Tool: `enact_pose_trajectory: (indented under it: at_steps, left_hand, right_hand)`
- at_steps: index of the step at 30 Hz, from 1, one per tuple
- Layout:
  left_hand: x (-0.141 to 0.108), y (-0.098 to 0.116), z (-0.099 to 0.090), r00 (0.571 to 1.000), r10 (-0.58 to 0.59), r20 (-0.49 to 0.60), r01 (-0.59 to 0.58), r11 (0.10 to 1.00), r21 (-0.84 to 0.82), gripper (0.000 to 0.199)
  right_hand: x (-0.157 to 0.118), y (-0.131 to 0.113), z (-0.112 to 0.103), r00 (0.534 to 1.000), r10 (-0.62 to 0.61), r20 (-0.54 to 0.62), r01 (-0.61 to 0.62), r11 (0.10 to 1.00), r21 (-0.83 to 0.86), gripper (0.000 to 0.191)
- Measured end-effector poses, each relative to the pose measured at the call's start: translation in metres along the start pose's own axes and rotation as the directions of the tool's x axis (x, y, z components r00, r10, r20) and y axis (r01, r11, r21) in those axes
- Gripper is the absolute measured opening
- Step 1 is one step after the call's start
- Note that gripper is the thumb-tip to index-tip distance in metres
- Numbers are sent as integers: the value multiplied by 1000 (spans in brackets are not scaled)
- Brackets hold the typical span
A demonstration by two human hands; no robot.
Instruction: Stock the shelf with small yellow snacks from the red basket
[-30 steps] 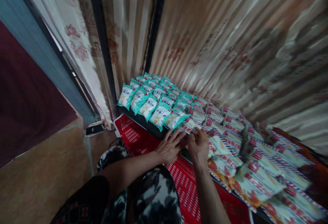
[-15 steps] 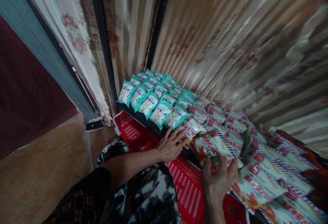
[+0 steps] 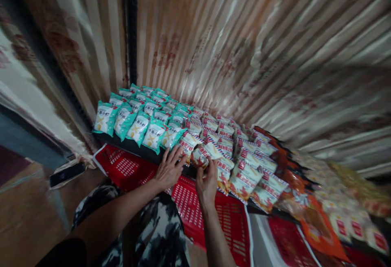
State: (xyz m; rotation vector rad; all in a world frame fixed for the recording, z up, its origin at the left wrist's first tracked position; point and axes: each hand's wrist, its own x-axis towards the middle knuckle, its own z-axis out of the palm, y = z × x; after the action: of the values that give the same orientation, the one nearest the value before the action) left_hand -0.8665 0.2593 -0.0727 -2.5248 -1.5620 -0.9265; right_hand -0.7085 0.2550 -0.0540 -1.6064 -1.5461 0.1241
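Teal-and-white snack bags (image 3: 152, 135) stand in rows on the left of a dark shelf (image 3: 128, 144). Beside them are white bags with red lettering and striped edges (image 3: 245, 176). My left hand (image 3: 170, 170) has its fingers spread against the front of a white-and-red bag (image 3: 187, 144), near the shelf edge. Just to its right, my right hand (image 3: 207, 177) pinches the lower part of a tilted white-and-red bag (image 3: 204, 153) in the front row.
Red perforated baskets (image 3: 226, 222) sit below the shelf front. Orange bags (image 3: 324, 226) and small pale packs (image 3: 356, 228) lie farther right. A pleated curtain (image 3: 214, 47) hangs behind, with a dark post (image 3: 131, 31). A phone-like dark object (image 3: 67, 175) lies at lower left.
The view has swung right, showing more of the shelf. My right hand has come closer to my left and closed on the tilted bag, whose front now faces more upright.
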Motion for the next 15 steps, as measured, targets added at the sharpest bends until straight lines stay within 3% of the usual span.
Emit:
enact_pose_trajectory:
  at_steps: [5, 11, 15]
  left_hand:
    - [0, 2, 1, 1000, 5, -20, -4, 1000, 21, 53]
    - [1, 2, 5, 1000, 10, -27, -9, 999, 34, 53]
    - [1, 3, 6, 1000, -1, -27, 2, 999, 38, 53]
  right_hand:
    - [4, -4, 2, 999, 7, 35, -8, 1000, 29, 49]
    - [20, -4, 0, 990, 132, -46, -125, 983, 134, 52]
    - [33, -6, 5, 997, 63, -45, -61, 997, 57, 52]
